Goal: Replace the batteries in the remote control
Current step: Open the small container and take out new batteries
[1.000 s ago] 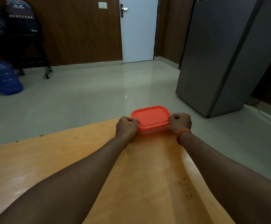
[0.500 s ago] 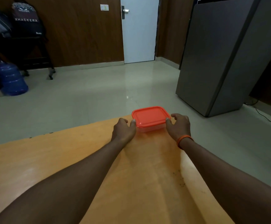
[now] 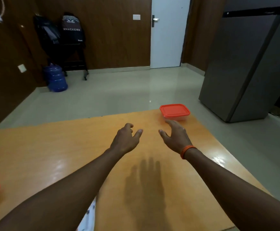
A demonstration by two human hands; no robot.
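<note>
Not much gear on this person, honestly. Both forearms are bare from the bottom edge of the view right up to the left hand (image 3: 125,140) and the right hand (image 3: 176,137). The only thing worn there is a thin orange wristband (image 3: 186,151) sitting snug on the right wrist. It looks like a couple of strands, thread or rubber, can't tell which. Low down under the left forearm a strip of white fabric with small dark blue print (image 3: 89,215) peeks out. Too little shows to say what garment it is.
</note>
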